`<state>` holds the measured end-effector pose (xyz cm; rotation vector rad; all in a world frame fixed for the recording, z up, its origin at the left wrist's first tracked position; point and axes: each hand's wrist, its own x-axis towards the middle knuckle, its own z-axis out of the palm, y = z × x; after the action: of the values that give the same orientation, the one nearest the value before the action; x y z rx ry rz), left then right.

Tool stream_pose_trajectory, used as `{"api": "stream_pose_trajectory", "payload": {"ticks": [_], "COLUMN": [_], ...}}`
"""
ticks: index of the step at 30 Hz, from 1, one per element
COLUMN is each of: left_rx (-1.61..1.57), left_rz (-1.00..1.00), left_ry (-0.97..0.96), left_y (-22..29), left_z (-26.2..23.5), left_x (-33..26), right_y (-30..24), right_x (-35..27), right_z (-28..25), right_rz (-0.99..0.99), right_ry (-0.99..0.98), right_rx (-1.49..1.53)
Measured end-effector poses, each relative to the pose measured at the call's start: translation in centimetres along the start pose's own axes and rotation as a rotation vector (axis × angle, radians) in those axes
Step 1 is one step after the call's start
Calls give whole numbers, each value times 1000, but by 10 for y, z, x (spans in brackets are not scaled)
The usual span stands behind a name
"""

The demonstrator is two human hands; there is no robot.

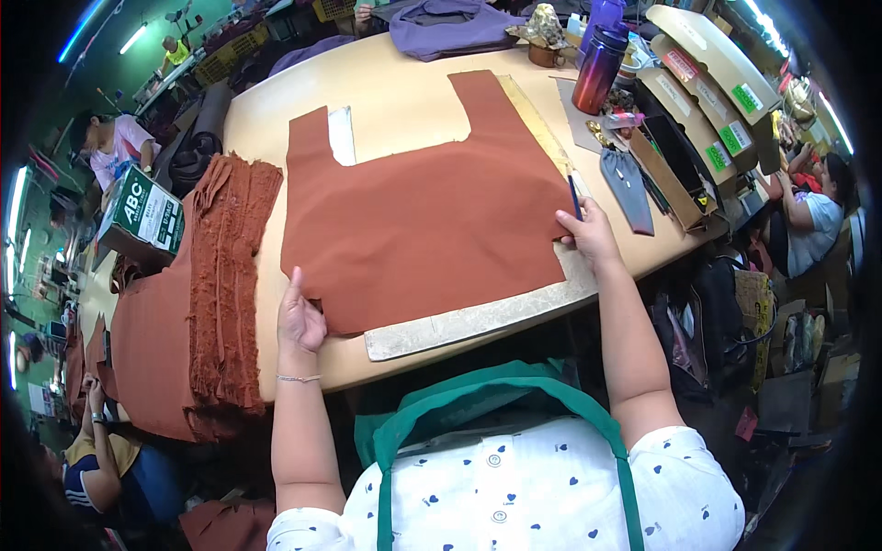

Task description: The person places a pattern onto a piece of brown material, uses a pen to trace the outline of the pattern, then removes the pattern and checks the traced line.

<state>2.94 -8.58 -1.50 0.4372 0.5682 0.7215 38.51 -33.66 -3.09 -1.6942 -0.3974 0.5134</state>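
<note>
**Both hands on a rust-brown cut piece at the desk**

Head view: A large rust-brown fabric piece [423,220], cut with two upward straps, lies flat on the pale wooden desk [395,101], over a pale cardboard pattern [478,317] whose edge shows along the near and right sides. The left hand [300,317] rests on the piece's lower left corner, its grip pinching the cloth edge between thumb and fingers. The right hand [591,234] presses on the piece's right edge, its grip clenched around a thin blue pen [574,197] that points up and away. Just left of the piece sits a tall stack of rust-brown cut pieces [225,285], hanging over the desk's near edge. At the far right stand a purple metal bottle [597,69] and open cardboard boxes [698,92]. A folded purple cloth [446,28] lies at the far edge. Other people sit at both sides.
</note>
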Motion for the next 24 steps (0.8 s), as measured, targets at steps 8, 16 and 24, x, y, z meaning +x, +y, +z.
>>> {"api": "stream_pose_trajectory", "payload": {"ticks": [8, 16, 24], "left_rx": [665, 1269, 1871], "left_rz": [254, 328, 761], "left_ry": [146, 297, 391], "left_y": [-6, 13, 13], "left_z": [-1, -34, -27], "left_x": [-27, -26, -29], "right_y": [20, 10, -17], "right_x": [-3, -10, -18], "right_z": [-14, -16, -26], "right_rz": [-277, -284, -214], "right_ry": [152, 114, 250], "right_rx": [-487, -574, -936]}}
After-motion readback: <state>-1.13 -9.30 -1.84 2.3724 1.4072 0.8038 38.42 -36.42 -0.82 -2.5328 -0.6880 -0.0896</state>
